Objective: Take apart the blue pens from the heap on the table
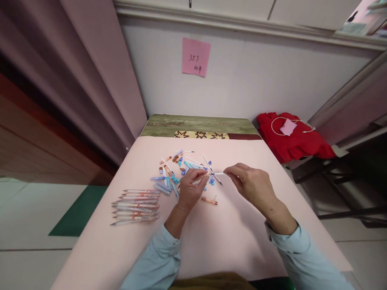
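A thin white pen refill (219, 173) lies level between my two hands, its dark tip pointing left. My right hand (254, 184) pinches the tail end of the refill. The fingers of my left hand (191, 186) are closed on a pale pen part, mostly hidden, which meets or nearly meets the refill's tip. Around and behind my left hand lie loose blue pen barrels (163, 186), small blue pieces (212, 182) and several more white refills (193, 161). Just right of my left wrist is an orange-brown pen barrel (209, 200).
A row of pens (136, 206) with clear, red-printed barrels lies at the left of the pale-pink tabletop (223, 249). Behind the table stands a white wall with a pink note (196, 57). Red cloth (290, 141) with a white cord sits beyond the right edge.
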Motion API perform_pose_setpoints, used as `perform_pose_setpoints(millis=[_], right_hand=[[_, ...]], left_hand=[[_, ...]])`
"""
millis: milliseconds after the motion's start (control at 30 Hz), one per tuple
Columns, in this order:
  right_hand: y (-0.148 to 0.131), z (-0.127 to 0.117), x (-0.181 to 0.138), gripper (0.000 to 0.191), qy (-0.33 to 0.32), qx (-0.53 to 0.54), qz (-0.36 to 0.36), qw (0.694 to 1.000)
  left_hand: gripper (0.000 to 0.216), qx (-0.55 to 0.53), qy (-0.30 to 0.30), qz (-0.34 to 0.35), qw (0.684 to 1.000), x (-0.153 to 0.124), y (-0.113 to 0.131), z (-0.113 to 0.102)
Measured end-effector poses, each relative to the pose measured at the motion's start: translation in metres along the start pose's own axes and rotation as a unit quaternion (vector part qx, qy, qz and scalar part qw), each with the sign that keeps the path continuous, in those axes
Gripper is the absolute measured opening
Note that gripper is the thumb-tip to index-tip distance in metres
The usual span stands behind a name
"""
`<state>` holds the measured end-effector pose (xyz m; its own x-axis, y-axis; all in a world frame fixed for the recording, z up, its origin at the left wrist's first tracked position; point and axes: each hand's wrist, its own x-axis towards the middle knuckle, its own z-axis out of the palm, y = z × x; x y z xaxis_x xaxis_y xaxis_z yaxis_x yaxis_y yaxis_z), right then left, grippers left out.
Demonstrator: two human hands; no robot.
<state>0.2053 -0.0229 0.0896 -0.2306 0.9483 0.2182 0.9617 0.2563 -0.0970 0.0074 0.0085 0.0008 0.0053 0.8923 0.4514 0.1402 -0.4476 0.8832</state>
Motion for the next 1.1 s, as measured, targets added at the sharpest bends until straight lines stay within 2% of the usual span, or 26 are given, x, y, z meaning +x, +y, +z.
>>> perform_pose_setpoints(millis=[100, 233, 367, 600, 700, 800, 867, 900, 967, 1033, 1100], right_hand=[[-0.006, -0.006, 0.003, 0.026, -0.021, -0.036, -0.002, 0.999], [-0.017, -0.012, 0.013, 0.026, -0.045, -0.047, -0.043, 0.997], [-0.026, -0.006, 0.028, 0.021, -0.046, 0.009, -0.051, 0.998], [-0.049, 0.026, 0.034, 0.038, -0.059, 0.029, -0.027, 0.997], [-0.049, 0.034, 0.036, 0.042, -0.003, 0.128, 0.003, 0.992], [-0.035, 0.04, 0.034, 0.041, 0.104, 0.289, 0.048, 0.951], [-0.022, 0.049, 0.025, 0.034, 0.131, 0.327, 0.091, 0.932], [-0.016, 0.055, 0.018, 0.026, 0.106, 0.316, 0.093, 0.938], [-0.006, 0.07, 0.0, 0.013, 0.0, 0.287, 0.033, 0.957], [0.001, 0.086, -0.019, 0.012, -0.066, 0.251, -0.015, 0.966], [0.005, 0.097, -0.032, 0.02, -0.077, 0.23, -0.051, 0.969]], left_hand=[[0.01, 0.019, -0.017, 0.027, 0.999, 0.001, 0.001, 0.0], [0.009, 0.02, -0.043, 0.034, 0.998, 0.001, 0.001, 0.001], [0.012, -0.036, -0.062, -0.017, 0.997, 0.0, -0.004, 0.001], [0.013, -0.159, -0.072, -0.095, 0.98, 0.0, -0.004, 0.004], [0.015, -0.187, -0.065, -0.113, 0.974, 0.001, -0.003, 0.005], [0.018, -0.207, -0.028, -0.142, 0.968, 0.003, -0.004, 0.003], [0.021, -0.226, 0.003, -0.152, 0.962, 0.005, -0.006, 0.001], [0.022, -0.237, 0.015, -0.156, 0.959, 0.006, -0.007, 0.0], [0.023, -0.264, 0.033, -0.168, 0.949, 0.007, -0.009, -0.001], [0.023, -0.292, 0.042, -0.192, 0.936, 0.008, -0.009, 0.0], [0.024, -0.319, 0.041, -0.215, 0.922, 0.007, -0.008, 0.001]])
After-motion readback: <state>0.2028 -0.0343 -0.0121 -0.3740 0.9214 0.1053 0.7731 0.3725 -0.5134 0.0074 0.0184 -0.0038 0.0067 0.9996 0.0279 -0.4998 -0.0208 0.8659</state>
